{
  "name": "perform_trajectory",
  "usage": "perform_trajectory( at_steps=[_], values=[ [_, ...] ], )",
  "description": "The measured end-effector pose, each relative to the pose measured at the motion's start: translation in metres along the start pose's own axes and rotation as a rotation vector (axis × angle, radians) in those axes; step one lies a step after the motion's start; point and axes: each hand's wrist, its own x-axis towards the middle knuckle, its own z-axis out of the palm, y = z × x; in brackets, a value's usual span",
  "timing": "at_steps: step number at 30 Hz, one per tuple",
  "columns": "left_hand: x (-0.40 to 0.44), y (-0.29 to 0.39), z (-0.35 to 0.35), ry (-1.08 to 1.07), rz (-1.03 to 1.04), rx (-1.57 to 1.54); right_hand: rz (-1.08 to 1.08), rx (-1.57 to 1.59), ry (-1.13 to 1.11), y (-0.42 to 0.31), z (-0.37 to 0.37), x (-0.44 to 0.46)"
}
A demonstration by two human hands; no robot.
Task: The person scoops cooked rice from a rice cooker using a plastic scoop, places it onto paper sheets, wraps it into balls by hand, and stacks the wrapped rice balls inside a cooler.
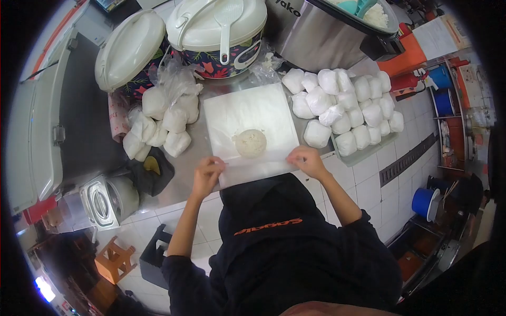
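Observation:
A round mound of cooked rice [251, 143] sits on a stack of white wrapping paper [247, 108] on the metal table, close to the stack's near side. My left hand [208, 175] pinches the near left corner of the top sheet. On the opposite corner, my right hand [310, 162] pinches the same sheet between thumb and fingers. Between my hands the sheet's near edge is raised and looks see-through, just below the rice. A few loose grains lie beside the mound.
White wrapped bundles [176, 118] lie at the left, some in clear plastic. More wrapped bundles [345, 100] are piled at the right, partly on a green tray [371, 149]. Behind stand a flowered rice cooker [211, 60] with a white rice paddle [227, 26] and a large steel cooker [321, 39].

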Motion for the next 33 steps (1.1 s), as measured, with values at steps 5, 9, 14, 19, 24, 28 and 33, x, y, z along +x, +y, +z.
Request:
perform_trajectory(
  at_steps=[5,9,14,19,24,28,33],
  values=[
    [0.042,-0.017,0.032,0.226,-0.709,-0.247,0.35,0.02,0.367,0.014,0.029,0.038],
    [0.046,-0.053,0.047,0.19,-0.714,-0.01,0.438,-0.297,0.278,0.015,0.029,0.054],
    [0.041,0.014,0.036,0.247,-0.282,0.535,0.203,-0.529,0.227,-0.003,0.024,0.08],
    [0.027,0.032,0.079,-0.16,0.226,0.732,-0.234,-0.465,0.032,0.01,0.038,0.177],
    [0.05,0.03,0.069,-0.114,0.146,0.728,-0.032,-0.588,-0.493,0.009,0.037,0.239],
    [0.121,0.014,0.035,0.021,0.123,0.766,-0.076,-0.592,-0.49,0.002,0.036,0.24],
    [0.143,0.026,-0.02,-0.371,0.015,0.692,-0.255,-0.426,-0.341,-0.049,0.016,0.171]
  ],
)
